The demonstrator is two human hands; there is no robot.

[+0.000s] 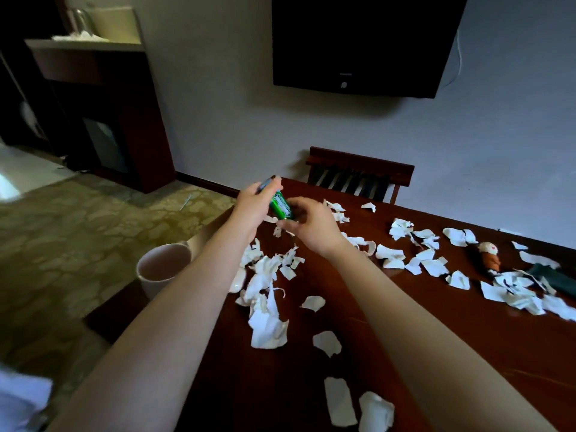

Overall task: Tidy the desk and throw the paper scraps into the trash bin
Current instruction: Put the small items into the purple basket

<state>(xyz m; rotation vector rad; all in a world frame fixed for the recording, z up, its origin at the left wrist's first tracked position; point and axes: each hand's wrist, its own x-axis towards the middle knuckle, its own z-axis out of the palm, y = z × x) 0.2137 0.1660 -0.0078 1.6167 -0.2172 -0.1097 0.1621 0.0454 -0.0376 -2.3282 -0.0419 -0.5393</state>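
Over the far left corner of the desk (pixel 290 385), both hands are on one small green packet (pixel 280 207). The left hand (pixel 251 208) has its fingers curled round the upper end, and the right hand (pixel 311 227) pinches the lower end. Something blue pokes out above the left fingers, too blurred to name.

The risk, I'd say, is that the packet hangs right by the desk edge. A fumbled hand-over could drop it to the floor, or into the white trash bin (pixel 162 266) standing just beside that corner. And with both hands busy, neither is free for paper.

The paper scraps (pixel 268 325) all lie on the desk, with a thick heap between the forearms and a long trail running right. None shows in the bin. A careless forearm could brush scraps off the edge.

Further right, a small doll (pixel 491 258) and a dark green cloth (pixel 558 277) sit among the scraps, and any broad sweep would catch them. A chair (pixel 358 176) stands behind the desk.
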